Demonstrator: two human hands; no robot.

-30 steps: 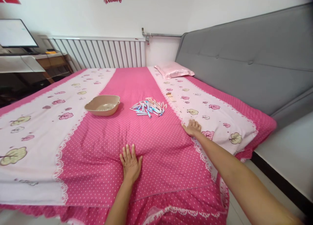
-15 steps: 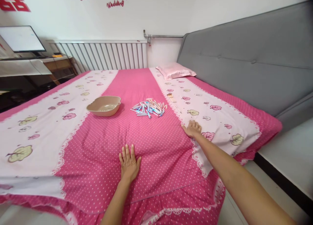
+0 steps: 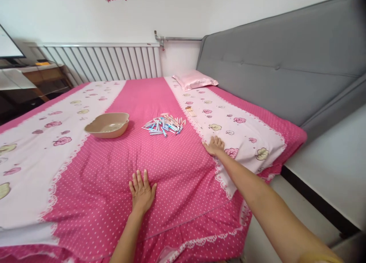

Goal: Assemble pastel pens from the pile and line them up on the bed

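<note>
My left hand (image 3: 142,192) lies flat on the pink dotted bedspread (image 3: 177,171), fingers spread, holding nothing. Farther out, my right hand (image 3: 214,145) rests on the lace border of the pale printed strip. Its thumb points out to the side, the fingers look slightly bent, and no object shows in it. Beyond the hands lies a loose pile of slim pink, blue and white sticks (image 3: 164,125), pen-like in shape. A beige plastic basin (image 3: 110,131) stands left of the pile. Several thin sticks with brown ends (image 3: 190,111) lie right of the pile, past my right hand.
A pink pillow (image 3: 194,80) lies at the far right, against the grey padded headboard (image 3: 274,53). Behind the bed are a white radiator (image 3: 105,63) and a metal pipe (image 3: 183,39). At the left stands a desk (image 3: 48,75) with a monitor (image 3: 8,45).
The view has turned to the right, so the bed, basin and pile sit farther left in the picture. Both hands stay in place on the bedspread.
</note>
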